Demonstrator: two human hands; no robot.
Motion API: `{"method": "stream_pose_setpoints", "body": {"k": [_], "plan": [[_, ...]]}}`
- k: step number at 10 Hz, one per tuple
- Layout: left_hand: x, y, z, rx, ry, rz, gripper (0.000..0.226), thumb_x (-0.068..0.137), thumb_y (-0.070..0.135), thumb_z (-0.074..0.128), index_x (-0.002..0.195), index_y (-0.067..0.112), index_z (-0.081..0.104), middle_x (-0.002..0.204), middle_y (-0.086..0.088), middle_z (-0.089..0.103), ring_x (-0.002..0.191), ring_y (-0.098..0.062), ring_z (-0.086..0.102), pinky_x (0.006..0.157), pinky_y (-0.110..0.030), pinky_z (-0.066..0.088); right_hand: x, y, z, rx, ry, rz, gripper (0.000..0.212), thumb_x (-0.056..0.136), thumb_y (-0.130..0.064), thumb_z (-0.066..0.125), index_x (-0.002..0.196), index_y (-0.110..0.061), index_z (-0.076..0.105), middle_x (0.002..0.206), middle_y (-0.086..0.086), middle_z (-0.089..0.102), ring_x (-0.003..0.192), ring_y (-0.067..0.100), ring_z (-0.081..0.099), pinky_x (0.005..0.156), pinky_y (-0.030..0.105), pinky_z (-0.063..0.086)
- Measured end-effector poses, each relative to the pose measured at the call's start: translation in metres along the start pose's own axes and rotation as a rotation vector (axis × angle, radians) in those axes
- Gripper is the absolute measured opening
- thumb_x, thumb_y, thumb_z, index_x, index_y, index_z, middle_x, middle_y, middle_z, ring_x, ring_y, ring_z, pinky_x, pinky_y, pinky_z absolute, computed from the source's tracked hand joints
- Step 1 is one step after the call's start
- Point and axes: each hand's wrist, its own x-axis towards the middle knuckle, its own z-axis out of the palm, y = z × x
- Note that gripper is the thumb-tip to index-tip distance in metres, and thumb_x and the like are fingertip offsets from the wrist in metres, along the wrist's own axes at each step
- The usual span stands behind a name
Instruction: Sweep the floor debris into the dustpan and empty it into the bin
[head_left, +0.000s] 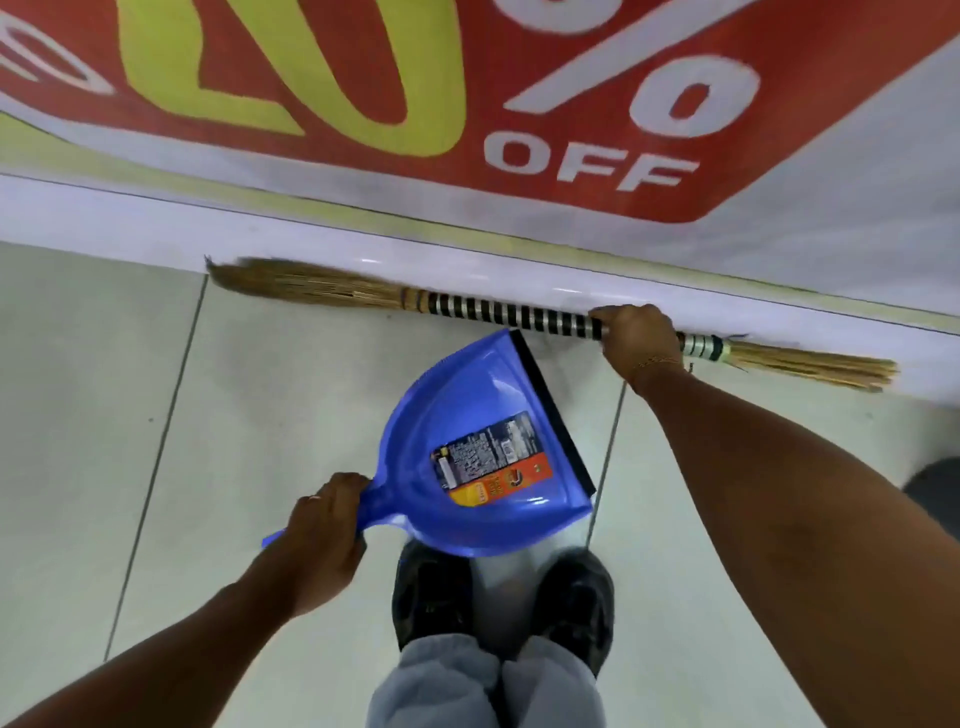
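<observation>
A blue plastic dustpan with a black lip and a printed label hangs over the floor in front of my shoes, its lip turned to the right. My left hand is closed around the dustpan's handle. A straw broom with a black-and-silver banded handle lies level along the base of the wall, its bristle head pointing left. My right hand grips the broom handle near its right end. I see no debris on the tiles.
A red and yellow sale banner covers the wall ahead, above a white skirting. Pale floor tiles stretch to both sides. My dark shoes stand below the dustpan. A dark object sits at the right edge.
</observation>
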Motion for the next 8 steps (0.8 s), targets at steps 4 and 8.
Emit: {"method": "stream_pose_setpoints", "body": {"k": [4, 8], "plan": [[-0.014, 0.141, -0.007, -0.423, -0.149, -0.459, 0.037, 0.085, 0.003, 0.048, 0.120, -0.003, 0.038, 0.125, -0.024, 0.043, 0.110, -0.044, 0.053, 0.089, -0.047, 0.045, -0.193, 0.029, 0.011, 0.396, 0.015, 0.436, 0.047, 0.085, 0.006, 0.044, 0.121, -0.013, 0.067, 0.125, 0.012, 0.067, 0.116, 0.030, 0.061, 0.102, 0.030, 0.043], [-0.005, 0.195, 0.036, -0.461, -0.090, -0.664, 0.048, 0.088, 0.008, 0.051, 0.129, -0.007, 0.029, 0.135, -0.024, 0.036, 0.124, -0.040, 0.041, 0.102, -0.053, 0.039, -0.235, 0.031, 0.021, 0.474, -0.049, 0.463, 0.045, 0.092, -0.002, 0.042, 0.129, -0.018, 0.060, 0.134, 0.005, 0.060, 0.126, 0.023, 0.054, 0.103, 0.025, 0.039]]}}
